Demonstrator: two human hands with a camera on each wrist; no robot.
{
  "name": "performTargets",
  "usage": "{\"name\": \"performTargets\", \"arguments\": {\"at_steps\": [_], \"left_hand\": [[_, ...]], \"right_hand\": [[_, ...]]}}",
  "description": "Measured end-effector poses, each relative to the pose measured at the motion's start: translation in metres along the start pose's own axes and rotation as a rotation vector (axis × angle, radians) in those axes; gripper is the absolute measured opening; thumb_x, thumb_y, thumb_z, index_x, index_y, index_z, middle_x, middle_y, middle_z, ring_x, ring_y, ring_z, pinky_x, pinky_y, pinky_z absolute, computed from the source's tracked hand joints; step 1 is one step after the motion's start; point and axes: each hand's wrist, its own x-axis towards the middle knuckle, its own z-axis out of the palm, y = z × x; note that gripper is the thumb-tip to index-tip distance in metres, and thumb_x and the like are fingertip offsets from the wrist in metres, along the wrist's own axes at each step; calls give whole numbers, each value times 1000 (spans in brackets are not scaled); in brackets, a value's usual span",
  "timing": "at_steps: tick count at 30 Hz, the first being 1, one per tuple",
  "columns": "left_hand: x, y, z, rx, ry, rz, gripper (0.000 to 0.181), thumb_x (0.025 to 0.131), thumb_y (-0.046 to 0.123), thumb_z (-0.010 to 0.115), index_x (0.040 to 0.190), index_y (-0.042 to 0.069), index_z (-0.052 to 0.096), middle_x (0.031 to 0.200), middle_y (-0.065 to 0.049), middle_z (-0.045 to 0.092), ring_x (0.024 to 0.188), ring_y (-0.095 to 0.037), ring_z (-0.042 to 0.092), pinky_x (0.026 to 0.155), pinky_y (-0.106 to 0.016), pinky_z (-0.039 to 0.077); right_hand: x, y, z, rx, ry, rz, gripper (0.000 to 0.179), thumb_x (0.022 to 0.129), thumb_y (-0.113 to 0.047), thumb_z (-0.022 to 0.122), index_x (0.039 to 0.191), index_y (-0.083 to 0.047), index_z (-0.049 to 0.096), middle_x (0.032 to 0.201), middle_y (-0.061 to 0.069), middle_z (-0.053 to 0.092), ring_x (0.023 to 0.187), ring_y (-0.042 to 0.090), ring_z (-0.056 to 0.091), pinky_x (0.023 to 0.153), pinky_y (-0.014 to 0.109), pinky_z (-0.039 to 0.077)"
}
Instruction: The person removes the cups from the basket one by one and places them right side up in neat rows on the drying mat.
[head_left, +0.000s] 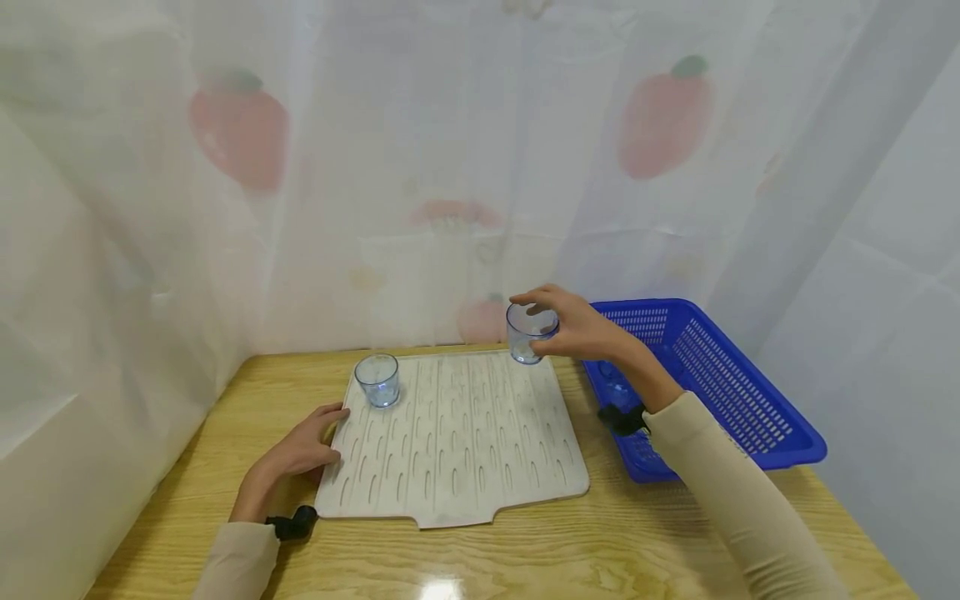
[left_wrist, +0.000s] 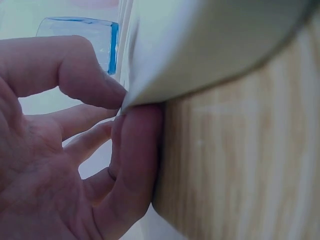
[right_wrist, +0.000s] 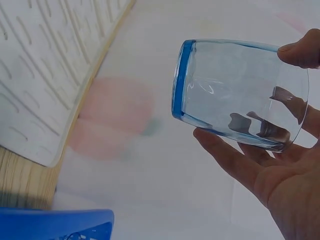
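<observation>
Currently the right hand (head_left: 573, 327) pinches the held glass (head_left: 522, 343) between thumb and fingers near its rim, keeping it upright in the air over the back right corner of the white mat (head_left: 457, 454). In the right wrist view its thick blue base hangs apart from the mat's edge. The left hand (head_left: 300, 443) lies with thumb and fingers spread, touching the mat's left edge. Near that same edge, towards the back, a second glass (head_left: 378, 383) stands upright on the mat.

Room to move: a wide slotted stretch of mat separates the two glasses; the mat's back edge runs close to the white sheet (head_left: 450, 125) hanging behind. A narrow strip of tabletop (head_left: 375, 554) parts the mat from the blue basket (head_left: 798, 457), with a broader band in front. The basket's outer corner sits near the tabletop's right edge, and a third glass (head_left: 615, 390) inside is partly hidden by the arm. As for markings, the sheet carries faded red strawberry prints (head_left: 243, 129), one left and one right; a smudge at its top edge is too blurred to make out.
</observation>
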Motion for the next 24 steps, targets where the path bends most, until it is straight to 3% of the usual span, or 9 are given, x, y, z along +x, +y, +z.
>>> {"name": "performTargets", "arguments": {"at_steps": [5,8,12,16,24], "left_hand": [[-1,2,-1,-11,-6,21,86,72,7,72,150,-13,41,161,-37,26,146,-60,27,112,-69,35],[-1,3,-1,-12,-6,5,86,71,7,72,150,-12,42,158,-38,28,143,-58,34,109,-64,39],[0,6,-2,-33,-10,-61,85,73,6,73,151,-9,43,145,-37,36,116,-45,51,89,-48,52],[2,7,-4,-60,-21,-119,83,75,7,74,151,-6,44,130,-31,46,97,-31,52,73,-34,52],[1,6,-3,-118,-42,-130,80,79,4,72,152,-7,41,117,-28,59,74,-24,62,60,-36,57]], "right_hand": [[5,-2,4,-3,-5,-10,72,84,-9,69,153,-8,49,150,18,47,135,40,52,91,52,56],[6,-3,6,-4,-9,-14,72,84,-10,69,153,-8,49,150,19,47,136,40,52,92,53,56],[7,-4,6,-2,-12,-19,72,84,-11,70,153,-7,49,151,20,47,136,42,52,93,55,56],[7,-4,7,-1,-9,-18,72,83,-11,70,152,-8,50,150,20,47,136,43,52,92,55,56],[11,-5,15,2,-26,-36,72,83,-14,67,152,-7,49,150,19,48,134,41,53,93,52,56]]}}
